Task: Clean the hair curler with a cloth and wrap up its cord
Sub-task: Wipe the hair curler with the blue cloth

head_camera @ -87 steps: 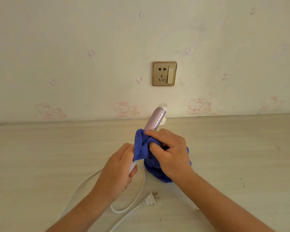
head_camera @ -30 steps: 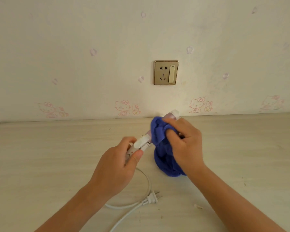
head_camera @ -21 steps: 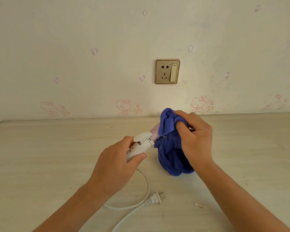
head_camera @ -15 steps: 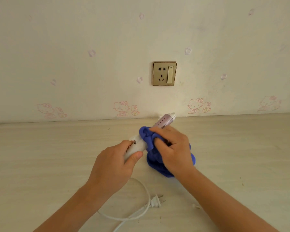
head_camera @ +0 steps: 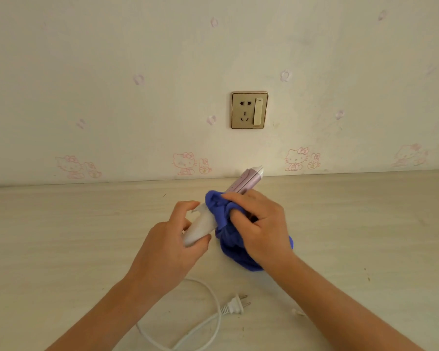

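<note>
The hair curler has a white handle and a pink-purple barrel that points up and to the right, above the table. My left hand grips the white handle. My right hand holds a blue cloth bunched around the lower part of the barrel, next to the handle. The barrel's upper part and white tip stick out beyond the cloth. The white cord lies looped on the table below my hands, and its plug rests unplugged between my forearms.
A light wooden table runs to a wall with cartoon-cat wallpaper. A gold wall socket with a switch sits on the wall above the curler. A small white scrap lies on the table by my right forearm.
My right hand slid the cloth up to the barrel's tip, then back down toward the handle. The barrel's upper part shows again. My left hand has kept its grip on the handle.
</note>
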Action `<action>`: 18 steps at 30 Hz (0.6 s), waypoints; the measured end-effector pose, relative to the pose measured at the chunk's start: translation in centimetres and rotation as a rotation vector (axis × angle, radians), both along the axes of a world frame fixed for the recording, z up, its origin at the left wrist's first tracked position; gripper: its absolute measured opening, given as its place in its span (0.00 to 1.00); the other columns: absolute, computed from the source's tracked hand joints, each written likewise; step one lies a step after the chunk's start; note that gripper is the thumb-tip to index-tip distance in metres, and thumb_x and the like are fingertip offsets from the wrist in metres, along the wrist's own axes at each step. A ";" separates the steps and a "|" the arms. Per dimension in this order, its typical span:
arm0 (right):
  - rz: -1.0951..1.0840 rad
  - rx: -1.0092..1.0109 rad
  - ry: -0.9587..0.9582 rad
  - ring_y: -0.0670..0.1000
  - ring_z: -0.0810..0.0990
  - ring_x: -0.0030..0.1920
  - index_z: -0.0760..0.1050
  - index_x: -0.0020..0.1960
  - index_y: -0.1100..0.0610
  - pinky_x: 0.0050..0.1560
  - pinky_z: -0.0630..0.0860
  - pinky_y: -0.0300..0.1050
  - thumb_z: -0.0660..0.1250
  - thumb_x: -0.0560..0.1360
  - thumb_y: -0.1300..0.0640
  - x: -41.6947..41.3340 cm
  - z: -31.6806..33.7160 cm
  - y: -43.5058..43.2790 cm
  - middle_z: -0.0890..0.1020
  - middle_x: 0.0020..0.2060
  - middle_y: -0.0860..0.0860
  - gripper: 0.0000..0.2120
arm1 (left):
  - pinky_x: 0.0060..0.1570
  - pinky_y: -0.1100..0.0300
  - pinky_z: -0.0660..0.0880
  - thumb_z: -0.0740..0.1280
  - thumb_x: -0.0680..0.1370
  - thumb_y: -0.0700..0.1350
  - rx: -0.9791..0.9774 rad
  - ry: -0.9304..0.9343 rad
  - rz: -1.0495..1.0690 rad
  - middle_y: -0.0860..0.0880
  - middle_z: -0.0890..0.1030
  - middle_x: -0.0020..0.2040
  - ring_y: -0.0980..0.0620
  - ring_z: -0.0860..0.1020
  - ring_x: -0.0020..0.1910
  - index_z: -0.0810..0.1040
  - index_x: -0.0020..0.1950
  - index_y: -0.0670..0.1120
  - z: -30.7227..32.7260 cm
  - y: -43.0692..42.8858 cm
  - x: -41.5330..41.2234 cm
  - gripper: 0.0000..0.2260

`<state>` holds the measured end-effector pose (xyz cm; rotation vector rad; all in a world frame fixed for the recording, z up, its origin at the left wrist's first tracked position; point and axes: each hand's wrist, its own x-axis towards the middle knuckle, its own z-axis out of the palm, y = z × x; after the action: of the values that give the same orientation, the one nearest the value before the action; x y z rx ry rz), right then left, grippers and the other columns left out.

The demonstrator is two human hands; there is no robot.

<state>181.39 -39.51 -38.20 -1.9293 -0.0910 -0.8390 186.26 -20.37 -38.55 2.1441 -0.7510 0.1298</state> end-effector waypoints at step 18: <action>-0.181 0.160 -0.081 0.45 0.77 0.37 0.85 0.55 0.45 0.41 0.74 0.37 0.66 0.78 0.66 0.0 1.7 -3.6 0.81 0.37 0.46 0.18 | 0.26 0.62 0.71 0.73 0.76 0.56 0.118 -0.147 0.043 0.57 0.78 0.34 0.56 0.79 0.37 0.64 0.67 0.62 0.0 -0.6 -0.7 0.25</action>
<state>181.35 -43.10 -36.49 -1.7721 0.1011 -1.0135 185.54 -20.94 -38.58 2.2824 -0.8145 0.2747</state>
